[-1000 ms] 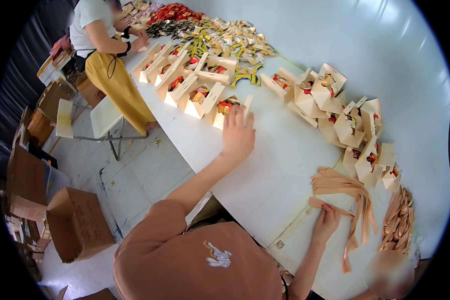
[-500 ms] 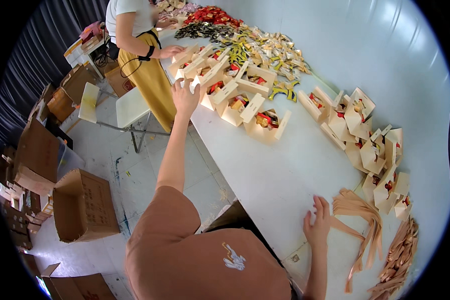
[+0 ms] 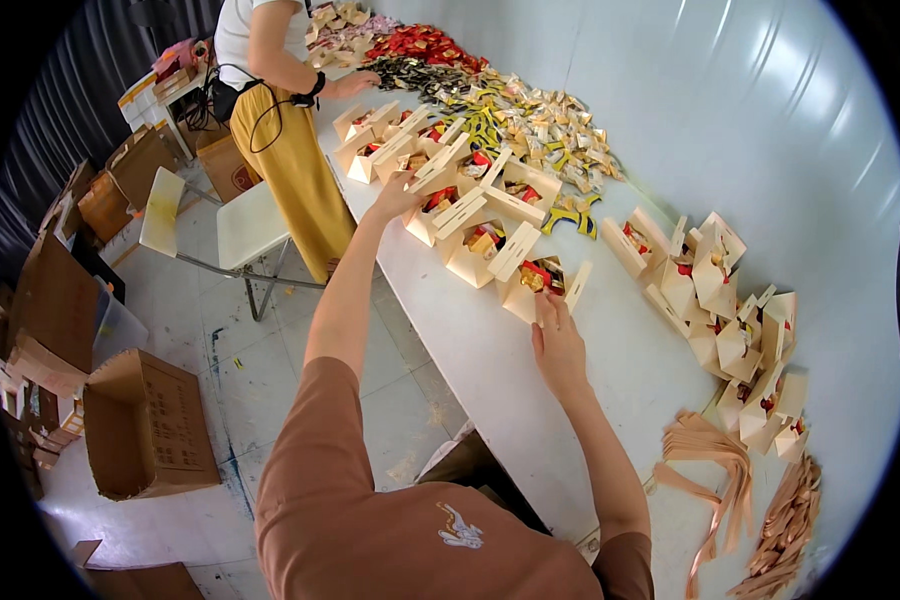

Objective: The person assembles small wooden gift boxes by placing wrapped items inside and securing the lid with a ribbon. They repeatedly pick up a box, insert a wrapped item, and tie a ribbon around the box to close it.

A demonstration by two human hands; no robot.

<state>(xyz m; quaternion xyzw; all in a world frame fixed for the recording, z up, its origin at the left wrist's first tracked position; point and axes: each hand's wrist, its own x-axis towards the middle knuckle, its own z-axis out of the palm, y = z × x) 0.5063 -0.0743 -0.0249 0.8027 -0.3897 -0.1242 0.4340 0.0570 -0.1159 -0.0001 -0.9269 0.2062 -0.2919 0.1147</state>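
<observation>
Cream paper gift boxes (image 3: 482, 255) with raised handle flaps stand in a cluster on the table, filled with red, gold and dark wrapped sweets. My left hand (image 3: 394, 197) reaches to the table-edge side of the cluster, its fingers against a box wall and partly hidden there. At the nearest box (image 3: 532, 290), my right hand (image 3: 558, 350) has its fingers stretched out and touching the near side. Neither hand has lifted a box.
A second group of filled boxes (image 3: 722, 265) stands to the right, beyond tan ribbon strips (image 3: 710, 440) and a ribbon bundle (image 3: 785, 530). Loose wrapped sweets (image 3: 510, 105) cover the far table. A co-worker (image 3: 270, 110), a folding chair (image 3: 250, 225) and a carton (image 3: 150, 425) are on the left.
My right hand has moved from beside the ribbons up and left to the nearest box. My left hand has shifted slightly right and lower against the cluster. The co-worker's hand has drawn back from the boxes.
</observation>
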